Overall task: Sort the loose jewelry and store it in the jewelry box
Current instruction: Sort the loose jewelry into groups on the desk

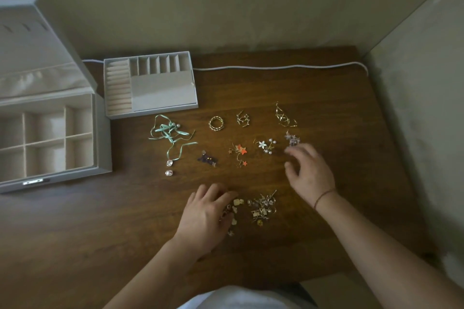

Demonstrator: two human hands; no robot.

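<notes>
An open grey jewelry box [100,138] stands at the left with its lid up. Its removable tray [160,88] lies beside it. Sorted groups lie on the wooden table: mint ribbon pieces [168,133], gold rings [216,123], gold hoops [243,118], long gold earrings [283,115], star earrings [239,152], flower earrings [266,146], purple pieces [292,139] and a dark purple item [207,158]. A mixed pile [262,208] sits near me. My left hand [208,216] rests palm down on small pieces at the pile's left. My right hand [308,170], blurred, hovers with fingers spread just below the purple pieces.
A white cable [276,67] runs along the table's back edge. Walls close in behind and at the right. Two clear stones [168,167] lie below the ribbons. The box's lower compartments [45,143] hold nothing.
</notes>
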